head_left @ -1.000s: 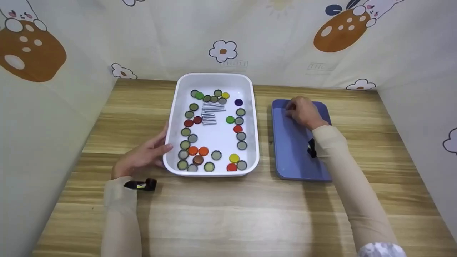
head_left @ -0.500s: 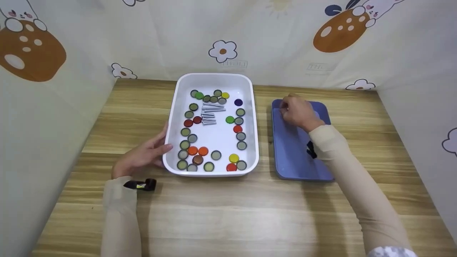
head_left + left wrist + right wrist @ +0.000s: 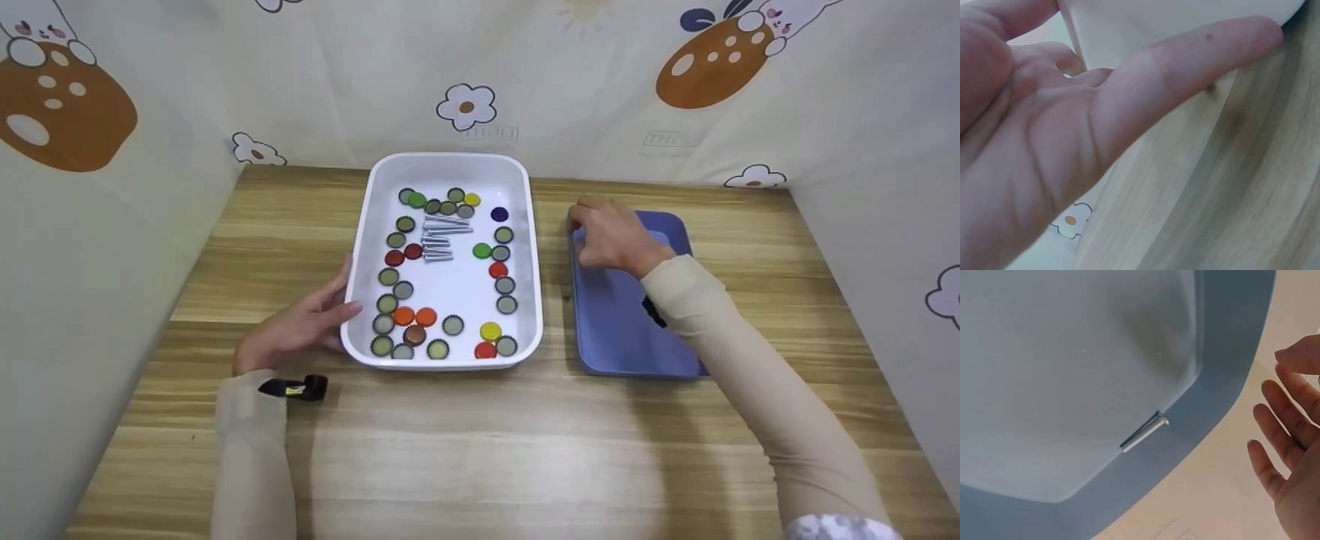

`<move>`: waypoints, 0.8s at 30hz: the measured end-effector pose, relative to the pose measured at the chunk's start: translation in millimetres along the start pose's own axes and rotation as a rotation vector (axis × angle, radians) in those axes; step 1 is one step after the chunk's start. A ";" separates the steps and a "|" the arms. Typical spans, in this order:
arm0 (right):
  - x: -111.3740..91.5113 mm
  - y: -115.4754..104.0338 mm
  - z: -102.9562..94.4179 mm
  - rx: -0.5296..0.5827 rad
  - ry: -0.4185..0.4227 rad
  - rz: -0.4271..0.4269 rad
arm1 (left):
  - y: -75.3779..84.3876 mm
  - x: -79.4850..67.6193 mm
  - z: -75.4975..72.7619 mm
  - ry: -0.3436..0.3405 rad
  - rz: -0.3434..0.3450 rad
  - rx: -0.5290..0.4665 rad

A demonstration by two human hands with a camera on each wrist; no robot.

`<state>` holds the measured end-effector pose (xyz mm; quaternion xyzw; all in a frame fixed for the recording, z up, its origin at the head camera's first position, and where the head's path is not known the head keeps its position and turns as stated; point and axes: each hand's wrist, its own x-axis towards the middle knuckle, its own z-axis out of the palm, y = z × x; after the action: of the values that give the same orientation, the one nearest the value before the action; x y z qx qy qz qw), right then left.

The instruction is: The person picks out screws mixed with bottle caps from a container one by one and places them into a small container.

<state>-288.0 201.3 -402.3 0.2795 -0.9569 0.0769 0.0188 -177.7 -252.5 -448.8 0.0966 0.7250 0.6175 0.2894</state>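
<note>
My left hand (image 3: 296, 330) rests along the left side of a white plastic tub (image 3: 442, 365), its thumb at the rim. In the left wrist view that thumb lies straight beside the tub's wall. Bottle caps (image 3: 426, 317) in several colours lie around the tub floor, and several silver screws (image 3: 448, 230) lie in a row among them. My right hand (image 3: 611, 236) is over the far left corner of a blue tray (image 3: 622, 330). The right wrist view shows its fingers loosely bent, holding nothing. A single screw (image 3: 1144, 433) lies against the tray wall there.
Both containers stand on a wood-grain table (image 3: 465, 442), with a narrow gap between them. A printed cloth (image 3: 360, 82) hangs behind the table and along both sides.
My right hand has moved left across the blue tray, from inside it to its far left corner. The left hand and the white tub have stayed in place.
</note>
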 end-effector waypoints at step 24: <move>6.4 -24.6 -6.1 0.128 0.115 -0.193 | -0.4 0.8 -1.8 -0.009 0.011 0.021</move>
<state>-280.2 178.4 -392.5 0.3661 -0.9160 0.1517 0.0631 -179.3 -253.6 -449.3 0.1063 0.7296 0.6110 0.2882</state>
